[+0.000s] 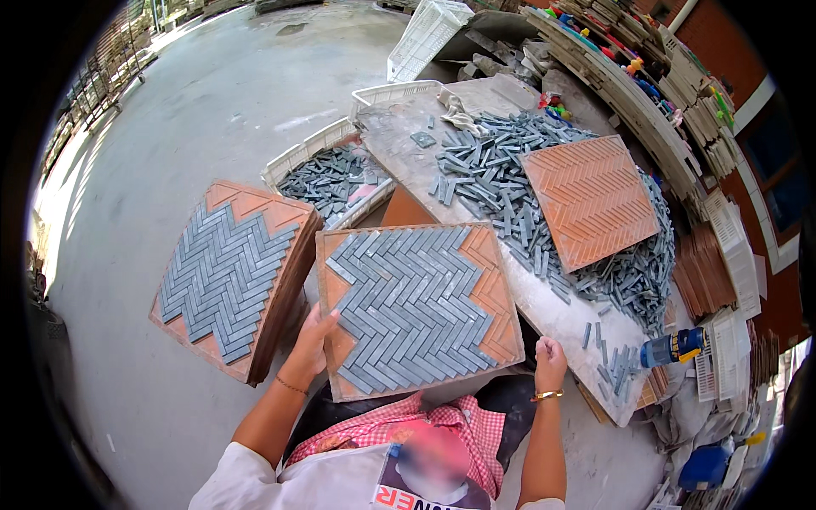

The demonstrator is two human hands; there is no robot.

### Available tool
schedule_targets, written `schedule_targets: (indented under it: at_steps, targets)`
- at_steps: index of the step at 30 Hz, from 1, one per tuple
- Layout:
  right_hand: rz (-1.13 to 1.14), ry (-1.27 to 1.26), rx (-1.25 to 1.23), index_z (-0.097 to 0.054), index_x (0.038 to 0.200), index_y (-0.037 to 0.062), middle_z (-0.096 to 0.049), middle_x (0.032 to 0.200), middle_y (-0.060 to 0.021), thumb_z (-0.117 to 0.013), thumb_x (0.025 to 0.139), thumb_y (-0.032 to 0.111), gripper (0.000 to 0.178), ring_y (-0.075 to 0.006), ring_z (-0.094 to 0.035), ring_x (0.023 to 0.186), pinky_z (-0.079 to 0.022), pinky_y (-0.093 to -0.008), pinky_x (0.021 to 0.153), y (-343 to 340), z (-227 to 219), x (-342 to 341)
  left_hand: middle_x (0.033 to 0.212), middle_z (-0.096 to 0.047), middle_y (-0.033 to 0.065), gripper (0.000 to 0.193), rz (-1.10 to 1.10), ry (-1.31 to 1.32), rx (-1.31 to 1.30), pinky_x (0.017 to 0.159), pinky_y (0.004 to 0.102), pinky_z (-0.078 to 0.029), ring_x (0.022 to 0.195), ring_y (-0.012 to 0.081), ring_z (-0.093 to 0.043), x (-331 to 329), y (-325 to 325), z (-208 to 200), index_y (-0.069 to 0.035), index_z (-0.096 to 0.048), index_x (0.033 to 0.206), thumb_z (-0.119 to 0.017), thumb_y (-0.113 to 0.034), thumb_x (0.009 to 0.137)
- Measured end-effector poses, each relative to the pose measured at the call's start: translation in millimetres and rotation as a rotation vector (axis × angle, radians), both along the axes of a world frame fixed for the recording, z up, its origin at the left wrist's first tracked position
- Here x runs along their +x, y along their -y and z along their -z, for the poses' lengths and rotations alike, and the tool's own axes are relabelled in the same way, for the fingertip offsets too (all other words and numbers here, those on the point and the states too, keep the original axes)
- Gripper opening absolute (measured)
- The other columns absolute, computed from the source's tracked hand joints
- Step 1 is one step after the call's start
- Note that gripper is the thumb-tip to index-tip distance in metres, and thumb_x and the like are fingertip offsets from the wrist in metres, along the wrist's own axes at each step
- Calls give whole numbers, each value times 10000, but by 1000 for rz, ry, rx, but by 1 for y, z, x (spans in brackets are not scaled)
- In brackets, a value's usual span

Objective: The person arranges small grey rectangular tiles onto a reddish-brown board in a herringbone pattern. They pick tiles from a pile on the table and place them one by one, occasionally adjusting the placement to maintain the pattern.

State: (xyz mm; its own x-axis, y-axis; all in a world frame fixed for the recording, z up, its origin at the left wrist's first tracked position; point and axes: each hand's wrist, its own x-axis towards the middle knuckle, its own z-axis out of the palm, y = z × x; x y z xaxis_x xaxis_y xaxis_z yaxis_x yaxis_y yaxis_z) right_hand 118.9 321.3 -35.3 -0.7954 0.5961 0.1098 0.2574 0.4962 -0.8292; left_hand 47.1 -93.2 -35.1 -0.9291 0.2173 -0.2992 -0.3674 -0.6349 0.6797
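Note:
An orange herringbone tray [497, 252] filled with blue-grey strip tiles [408, 302] is tilted over my lap. My left hand [318, 337] grips its left edge, thumb on top; the fingers beneath are hidden. Just beyond the tray's lower right corner, my right hand [551, 360] is closed, and what it may hold is too small to make out. Left of the tray stands a stack of similar trays [280, 336], its top one laid with tiles. An orange grooved tray [591, 204] without tiles rests on the loose tile pile [501, 183].
A worktable [552, 310] carries the tile pile. Beside it, a white crate [276, 172] contains more tiles. A blue bottle-like container [671, 348] lies at the table's right edge, near white baskets [722, 348]. Stacked boards [612, 72] stand behind.

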Motion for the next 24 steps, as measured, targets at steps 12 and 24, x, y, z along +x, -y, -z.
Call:
schedule_targets:
  at_steps: [12,24]
  targets:
    - [-331,352,-526,-582,1108,-50,-603,1022,-54,-445,963,422,512,-111,-518,930,-408,-274,848,9,3,-51,1219,-531,117,462,11,31,-198,949,334,-428,1095,184,-537,-5,-4,2,23,-378,1272,-571,-159,894]
    - [-298,121,-427,-614,966,-58,-571,821,2,-446,970,342,433,-77,-476,738,-408,-243,683,30,14,-31,1037,-553,34,275,-104,-35,-350,868,242,-412,955,75,-492,18,7,-2,5,-495,1111,-441,-220,963]
